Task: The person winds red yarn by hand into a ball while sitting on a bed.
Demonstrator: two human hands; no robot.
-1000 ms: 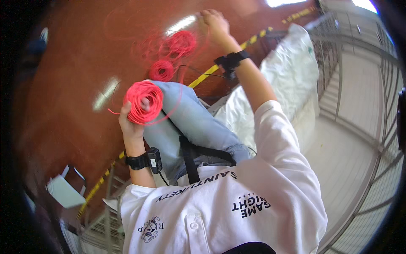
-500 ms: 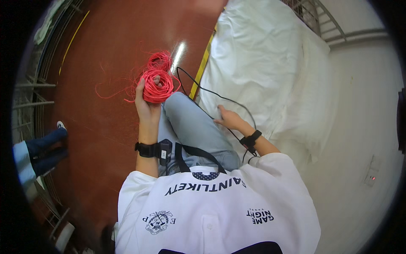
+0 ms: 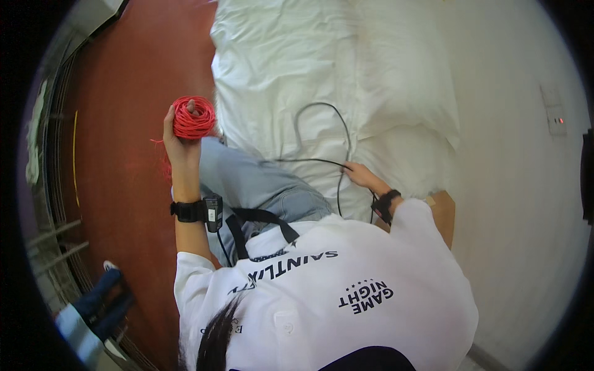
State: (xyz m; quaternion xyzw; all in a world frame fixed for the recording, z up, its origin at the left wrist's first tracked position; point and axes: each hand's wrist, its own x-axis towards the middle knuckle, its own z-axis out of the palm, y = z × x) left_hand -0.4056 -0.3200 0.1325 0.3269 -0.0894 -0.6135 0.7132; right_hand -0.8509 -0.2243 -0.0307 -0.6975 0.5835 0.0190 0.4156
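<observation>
Red cord coil (image 3: pixel 197 128) is upper left of the frame, left hand (image 3: pixel 182 150) curled round it, fingers poking into the hole. Right hand (image 3: pixel 366 177), right of center, is half-curled at a black cable (image 3: pixel 315 160); can't tell if it's actually gripping.

Red ring-shaped coil of cord (image 3: pixel 199 128) looks like smooth plastic strand with a slight sheen, bundled into a rough, ridgy surface; thin black cable (image 3: pixel 348 141) reads as smooth plastic or rubber sheathing. Pale blue trousers (image 3: pixel 247 176) are matt denim, white printed shirt (image 3: pixel 396 272) matt cloth, black boxy wrist unit (image 3: pixel 213 216) hard plastic on a matt strap. White creased covering (image 3: pixel 278 68) is wrinkled with a soft sheen, cloth or plastic unclear; red-brown floor (image 3: pixel 136 80) smooth, pale wall (image 3: pixel 513 185) smooth and matt, brown box-like edge (image 3: pixel 445 216) cardboard-looking.
</observation>
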